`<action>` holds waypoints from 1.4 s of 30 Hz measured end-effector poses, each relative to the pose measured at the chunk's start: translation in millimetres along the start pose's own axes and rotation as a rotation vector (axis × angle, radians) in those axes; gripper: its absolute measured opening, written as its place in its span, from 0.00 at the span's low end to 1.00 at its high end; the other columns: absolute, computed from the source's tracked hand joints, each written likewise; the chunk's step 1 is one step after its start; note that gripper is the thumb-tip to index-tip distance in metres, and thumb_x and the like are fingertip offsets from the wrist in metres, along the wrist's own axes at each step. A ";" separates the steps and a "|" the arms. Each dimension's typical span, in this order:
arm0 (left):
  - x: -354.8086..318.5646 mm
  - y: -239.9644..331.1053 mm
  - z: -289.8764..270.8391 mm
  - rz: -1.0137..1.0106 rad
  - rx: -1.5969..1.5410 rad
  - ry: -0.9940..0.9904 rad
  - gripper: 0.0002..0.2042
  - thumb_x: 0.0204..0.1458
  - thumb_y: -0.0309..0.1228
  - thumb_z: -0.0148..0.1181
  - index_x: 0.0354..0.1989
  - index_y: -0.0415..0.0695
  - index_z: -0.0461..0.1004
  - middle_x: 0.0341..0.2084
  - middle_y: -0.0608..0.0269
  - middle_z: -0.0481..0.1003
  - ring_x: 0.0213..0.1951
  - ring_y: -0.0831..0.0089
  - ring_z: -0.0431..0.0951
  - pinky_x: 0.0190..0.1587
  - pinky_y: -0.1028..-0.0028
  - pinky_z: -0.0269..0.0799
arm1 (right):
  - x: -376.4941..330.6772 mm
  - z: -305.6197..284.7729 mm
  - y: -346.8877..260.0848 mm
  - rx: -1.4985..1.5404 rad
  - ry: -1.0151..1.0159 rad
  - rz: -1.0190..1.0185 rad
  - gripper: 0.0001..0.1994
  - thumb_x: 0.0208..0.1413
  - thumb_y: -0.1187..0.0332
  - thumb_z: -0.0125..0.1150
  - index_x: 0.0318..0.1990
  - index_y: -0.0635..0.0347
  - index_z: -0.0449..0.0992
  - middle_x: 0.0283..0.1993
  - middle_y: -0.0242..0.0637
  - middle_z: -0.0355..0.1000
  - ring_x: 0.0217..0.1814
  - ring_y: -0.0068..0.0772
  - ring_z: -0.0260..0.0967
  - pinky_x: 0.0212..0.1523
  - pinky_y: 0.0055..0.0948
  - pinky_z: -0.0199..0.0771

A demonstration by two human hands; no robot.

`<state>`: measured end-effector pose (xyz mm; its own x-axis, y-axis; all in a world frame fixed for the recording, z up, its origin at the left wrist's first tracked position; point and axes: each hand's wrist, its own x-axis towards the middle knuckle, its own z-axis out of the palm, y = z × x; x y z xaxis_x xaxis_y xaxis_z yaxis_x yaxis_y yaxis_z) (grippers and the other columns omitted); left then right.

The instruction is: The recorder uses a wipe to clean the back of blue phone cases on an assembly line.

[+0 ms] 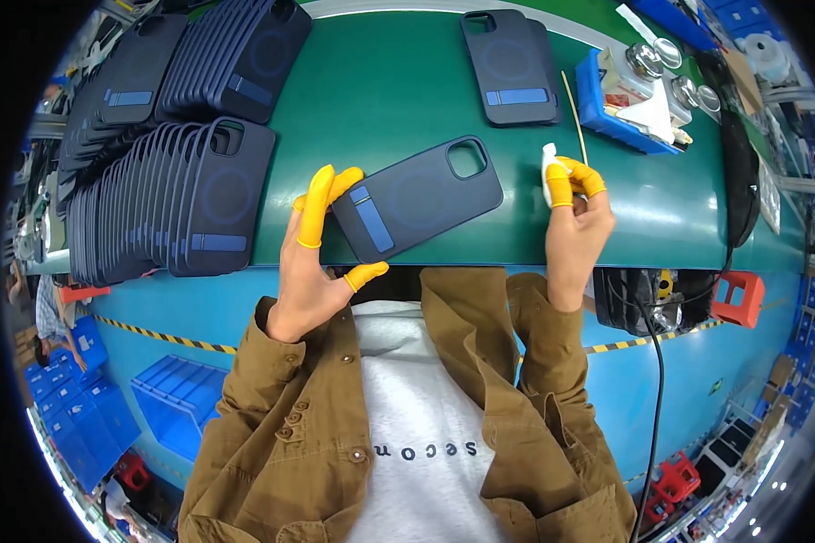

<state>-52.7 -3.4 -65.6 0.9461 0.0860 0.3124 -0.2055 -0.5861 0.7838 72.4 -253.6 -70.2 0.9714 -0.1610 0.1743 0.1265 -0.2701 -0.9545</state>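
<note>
The left hand point(312, 258) pinches a dark phone case point(417, 197) at the green bench's point(380, 100) near edge; the right hand point(572, 217) grips a white wipe point(547, 167); that light corner hold could let the case slip off.

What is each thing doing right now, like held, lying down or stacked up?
Left hand: gripping the dark phone case, held tilted, back side up.
Right hand: pinching a small white wipe in its fingers.
Two cases: stacked flat on the green mat.
Rows of cases: leaning on edge, overlapped.
Blue tray: holding metal-capped bottles.
</note>
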 end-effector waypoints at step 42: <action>80.6 98.3 -120.7 0.475 -0.221 0.042 0.11 0.47 0.30 0.70 0.38 0.40 0.80 0.41 0.50 0.78 0.38 0.56 0.79 0.42 0.64 0.77 | -0.1 29.2 -1.9 0.008 -0.195 -0.145 0.05 0.58 0.74 0.66 0.40 0.65 0.80 0.32 0.27 0.72 0.27 0.17 0.58 0.29 0.21 0.60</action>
<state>-26.9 43.2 101.4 0.7256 -0.1132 0.6788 -0.6620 -0.3844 0.6435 77.9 -225.3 -75.5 0.9633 0.0655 0.2604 0.2683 -0.2692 -0.9250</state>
